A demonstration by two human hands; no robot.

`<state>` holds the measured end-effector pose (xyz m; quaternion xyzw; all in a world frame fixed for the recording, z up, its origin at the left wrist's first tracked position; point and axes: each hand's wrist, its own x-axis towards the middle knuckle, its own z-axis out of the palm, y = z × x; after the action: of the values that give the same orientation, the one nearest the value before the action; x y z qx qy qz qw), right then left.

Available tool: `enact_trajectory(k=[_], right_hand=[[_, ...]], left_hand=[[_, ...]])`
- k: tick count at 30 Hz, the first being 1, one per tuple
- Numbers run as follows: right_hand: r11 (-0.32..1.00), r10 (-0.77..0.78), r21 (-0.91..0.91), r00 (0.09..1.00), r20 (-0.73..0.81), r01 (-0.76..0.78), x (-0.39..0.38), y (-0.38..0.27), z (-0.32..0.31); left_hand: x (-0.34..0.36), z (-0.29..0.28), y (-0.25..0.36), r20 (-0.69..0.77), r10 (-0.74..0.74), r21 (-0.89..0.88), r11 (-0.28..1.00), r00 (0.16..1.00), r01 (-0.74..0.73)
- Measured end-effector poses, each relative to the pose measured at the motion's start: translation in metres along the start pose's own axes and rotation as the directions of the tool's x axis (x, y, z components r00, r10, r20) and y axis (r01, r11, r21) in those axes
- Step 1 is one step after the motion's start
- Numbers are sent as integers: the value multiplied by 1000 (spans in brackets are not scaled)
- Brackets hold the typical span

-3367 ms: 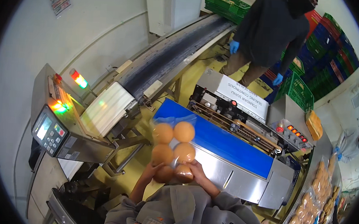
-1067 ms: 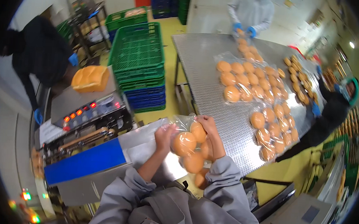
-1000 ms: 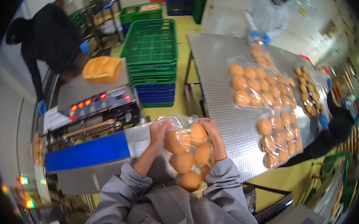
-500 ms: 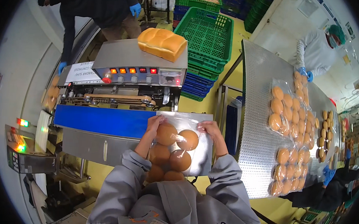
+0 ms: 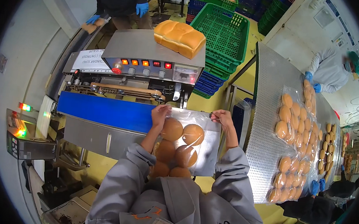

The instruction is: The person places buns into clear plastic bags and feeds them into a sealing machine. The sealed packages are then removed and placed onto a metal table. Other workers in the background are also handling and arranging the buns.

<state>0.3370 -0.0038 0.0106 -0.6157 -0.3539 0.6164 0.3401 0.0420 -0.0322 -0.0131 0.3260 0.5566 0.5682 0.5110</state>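
From here I have the left hand (image 5: 159, 115) and right hand (image 5: 223, 118) pinching opposite corners of a clear plastic bag (image 5: 192, 114) of round brown buns (image 5: 193, 134), seemingly to stretch its edge.

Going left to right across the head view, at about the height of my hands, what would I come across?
Lit signal light, blue belt, your left hand, clear bag of buns, your right hand, bagged buns on the metal table, rows of smaller buns.

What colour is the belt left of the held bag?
The belt is plain blue, clearest in the head view.
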Motion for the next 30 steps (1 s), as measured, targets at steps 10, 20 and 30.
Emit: enact_trajectory(k=[10, 20, 30], right_hand=[[540, -464, -508, 741, 486, 672, -30, -26, 28], [436, -332, -638, 772, 542, 636, -42, -72, 19], [998, 49, -36, 974, 221, -42, -8, 16, 4]], left_hand=[[-13, 12, 0, -226, 6, -159, 986, 974, -43], [-9, 12, -12, -182, -71, -140, 989, 981, 46], [-5, 1, -2, 155, -358, 23, 933, 921, 359]])
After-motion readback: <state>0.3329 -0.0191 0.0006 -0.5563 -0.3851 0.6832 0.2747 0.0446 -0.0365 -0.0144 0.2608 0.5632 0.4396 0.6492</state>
